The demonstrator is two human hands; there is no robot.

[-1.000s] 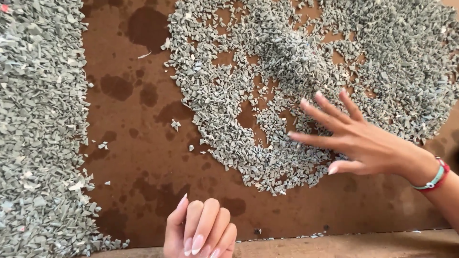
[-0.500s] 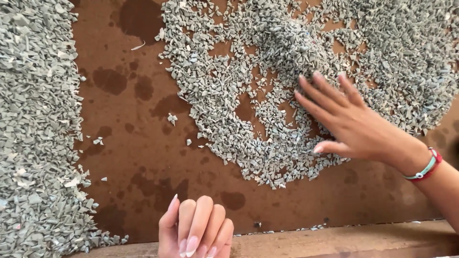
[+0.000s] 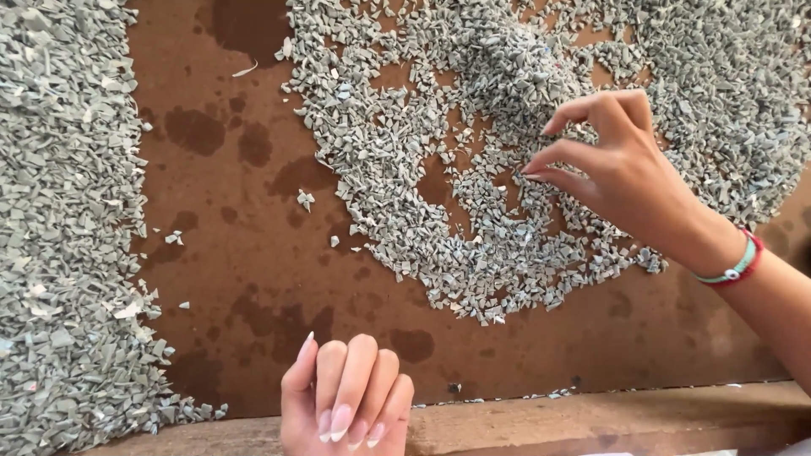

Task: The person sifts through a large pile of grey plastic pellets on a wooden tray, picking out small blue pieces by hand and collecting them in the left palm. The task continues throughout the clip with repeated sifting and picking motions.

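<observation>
My right hand (image 3: 629, 173) hovers over the large spread of small grey-green flakes (image 3: 405, 169) on a brown board (image 3: 245, 253). Its fingers are bent, and the thumb and fingertips come close together just above the flakes. Whether a flake sits between them is too small to see. A teal and red bracelet (image 3: 737, 263) circles that wrist. My left hand (image 3: 346, 401) rests at the near wooden edge (image 3: 591, 422), its fingers curled together with long pale nails and nothing in them.
A second dense band of the same flakes (image 3: 59, 236) runs down the left side. A strip of bare board with dark damp stains (image 3: 194, 131) and a few stray flakes lies between the two masses.
My right hand went from flat with spread fingers to raised with fingers curled toward the thumb. My left hand stayed at the near edge.
</observation>
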